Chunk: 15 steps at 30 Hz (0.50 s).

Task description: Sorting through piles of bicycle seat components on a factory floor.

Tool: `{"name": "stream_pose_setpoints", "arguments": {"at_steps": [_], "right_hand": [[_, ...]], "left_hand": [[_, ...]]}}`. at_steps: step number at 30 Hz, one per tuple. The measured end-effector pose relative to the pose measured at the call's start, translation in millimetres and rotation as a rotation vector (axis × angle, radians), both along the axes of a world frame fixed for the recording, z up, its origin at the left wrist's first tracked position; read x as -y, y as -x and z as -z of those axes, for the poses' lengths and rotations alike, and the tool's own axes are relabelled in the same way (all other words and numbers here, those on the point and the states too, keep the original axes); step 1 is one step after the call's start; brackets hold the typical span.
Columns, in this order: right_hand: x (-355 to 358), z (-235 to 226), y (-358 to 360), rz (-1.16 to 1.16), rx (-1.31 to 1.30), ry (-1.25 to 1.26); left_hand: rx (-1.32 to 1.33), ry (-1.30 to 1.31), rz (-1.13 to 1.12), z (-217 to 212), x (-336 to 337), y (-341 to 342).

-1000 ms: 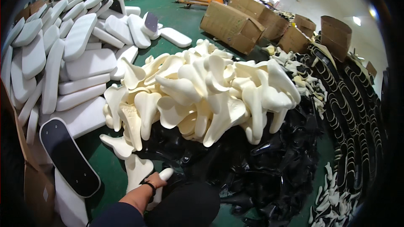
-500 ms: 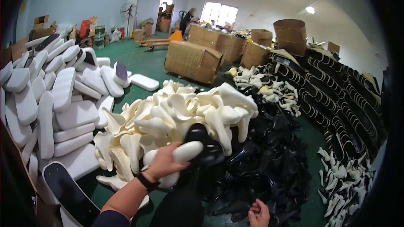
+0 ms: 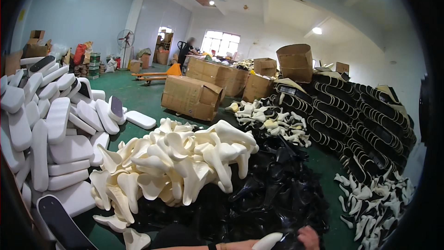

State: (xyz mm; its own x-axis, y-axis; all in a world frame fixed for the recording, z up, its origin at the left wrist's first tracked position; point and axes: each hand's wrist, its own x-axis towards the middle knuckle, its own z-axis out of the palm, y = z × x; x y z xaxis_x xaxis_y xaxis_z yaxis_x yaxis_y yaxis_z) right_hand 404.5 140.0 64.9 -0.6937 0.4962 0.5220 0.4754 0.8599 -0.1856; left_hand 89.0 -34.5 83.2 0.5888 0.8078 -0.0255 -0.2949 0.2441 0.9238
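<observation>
At the bottom edge my left hand (image 3: 243, 245), with a dark wristband, holds a cream heel-shaped piece (image 3: 268, 240). My right hand (image 3: 309, 237) is just right of that piece, against the black moulded pieces (image 3: 277, 190), and its fingers are mostly hidden. A big heap of cream heel pieces (image 3: 180, 162) lies just beyond my hands, on top of the black pile.
White padded soles (image 3: 55, 129) are stacked high on the left. Cardboard boxes (image 3: 192, 96) stand on the green floor behind the heap. Black soles (image 3: 365, 125) are stacked in rows at the right, with a small heap of white pieces (image 3: 374, 199) below them. A person stands far back by the window.
The view has tilted up toward the room. My left hand dropped from mid-frame to the bottom edge with the cream piece, and my right hand has come up beside it.
</observation>
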Motion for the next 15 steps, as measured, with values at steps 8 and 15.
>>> {"name": "stream_pose_setpoints", "arguments": {"at_steps": [8,15], "right_hand": [[147,-93,58,-0.023,0.088,0.110],[139,-15,25,0.367,-0.209,0.739]], "left_hand": [[-0.143,-0.129,-0.136,66,-22,4],[-0.923,-0.340,-1.214,82,-46,56]]}}
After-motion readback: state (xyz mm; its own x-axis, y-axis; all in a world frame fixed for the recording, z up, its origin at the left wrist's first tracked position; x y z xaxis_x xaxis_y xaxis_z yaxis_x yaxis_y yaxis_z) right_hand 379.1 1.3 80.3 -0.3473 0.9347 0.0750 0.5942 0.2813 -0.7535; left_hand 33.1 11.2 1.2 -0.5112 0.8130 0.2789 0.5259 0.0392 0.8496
